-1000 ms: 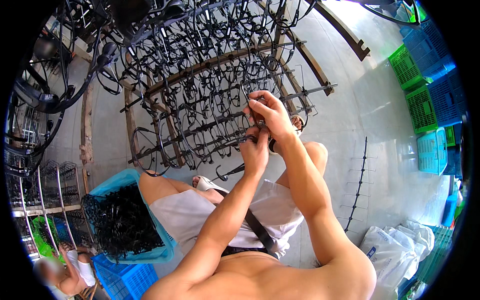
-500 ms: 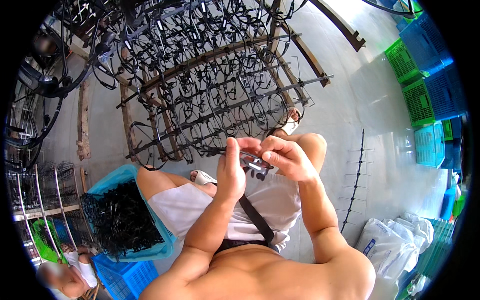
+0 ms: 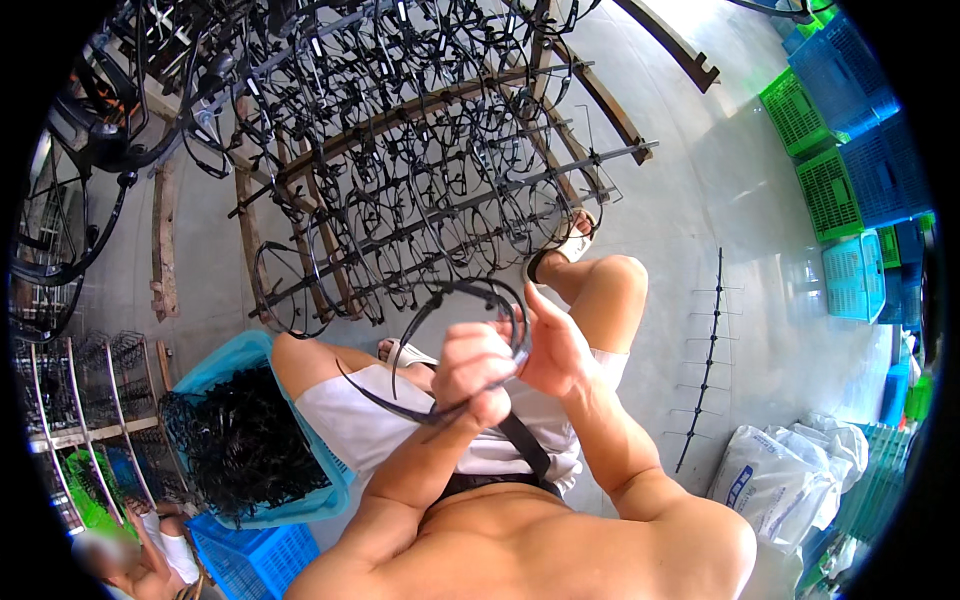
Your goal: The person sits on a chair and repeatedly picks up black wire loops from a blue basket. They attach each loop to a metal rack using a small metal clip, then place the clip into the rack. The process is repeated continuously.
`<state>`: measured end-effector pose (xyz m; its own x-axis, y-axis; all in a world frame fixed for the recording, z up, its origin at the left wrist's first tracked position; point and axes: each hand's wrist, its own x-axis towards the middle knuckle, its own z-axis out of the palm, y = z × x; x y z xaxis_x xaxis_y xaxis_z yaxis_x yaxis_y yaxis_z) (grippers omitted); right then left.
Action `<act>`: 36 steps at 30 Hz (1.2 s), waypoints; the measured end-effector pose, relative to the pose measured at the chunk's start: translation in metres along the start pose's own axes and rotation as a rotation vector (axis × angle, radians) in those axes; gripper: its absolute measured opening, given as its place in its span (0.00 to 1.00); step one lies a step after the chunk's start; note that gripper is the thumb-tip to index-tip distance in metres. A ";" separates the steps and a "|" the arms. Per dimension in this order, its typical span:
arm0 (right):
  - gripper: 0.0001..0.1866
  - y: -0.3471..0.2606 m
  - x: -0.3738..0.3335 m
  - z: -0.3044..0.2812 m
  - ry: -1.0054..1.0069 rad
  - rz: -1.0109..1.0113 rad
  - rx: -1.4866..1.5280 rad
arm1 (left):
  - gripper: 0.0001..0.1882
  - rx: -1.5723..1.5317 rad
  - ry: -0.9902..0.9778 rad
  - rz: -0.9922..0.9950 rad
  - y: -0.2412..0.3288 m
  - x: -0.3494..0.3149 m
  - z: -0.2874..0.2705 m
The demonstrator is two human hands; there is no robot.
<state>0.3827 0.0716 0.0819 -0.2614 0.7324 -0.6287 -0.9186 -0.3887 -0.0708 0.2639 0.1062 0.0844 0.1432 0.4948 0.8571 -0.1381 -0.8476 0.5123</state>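
- Two bare hands meet in front of the person's lap, over the light shorts [image 3: 365, 395] and below the near edge of a rack [image 3: 400, 112].
- The left hand [image 3: 470, 372] is curled into a fist around a curved black frame [image 3: 488, 292]; its outline is slightly blurred.
- The right hand [image 3: 556, 352] is just beside it, thumb raised and apart from the fingers, palm toward the frame's right end; whether its fingers grip the frame, I cannot tell.
- The curved black frame is held up in the air between the person and the rack, one arc rising above the left fist and a thin pointed end reaching out to the left.
- Many black frames [image 3: 440, 170] hang in rows on the rack's dark bars, ahead of the hands.
- On the person's left, a light-blue basket [image 3: 325, 490] holds a heap of thin black pieces [image 3: 240, 440]; a blue crate [image 3: 265, 560] is near its lower edge.
- To the right, a dark rod with thin cross wires [image 3: 712, 340] lies on the grey floor [image 3: 760, 225], well apart from the hands.
- Farther right are a white plastic bag [image 3: 770, 490] and stacked green crates [image 3: 795, 112] and blue crates [image 3: 885, 170].
- At the lower left, another person [image 3: 150, 565] sits near a shelf.
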 end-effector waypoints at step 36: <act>0.24 -0.172 0.050 0.032 -0.736 -0.443 -0.720 | 0.13 -0.074 -0.164 -0.819 -0.044 -0.019 0.078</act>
<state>0.5179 0.1929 0.0879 -0.2839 0.9458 0.1576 -0.6510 -0.0695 -0.7559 0.3440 0.1191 0.0410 0.3663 0.9094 0.1972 0.0088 -0.2153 0.9765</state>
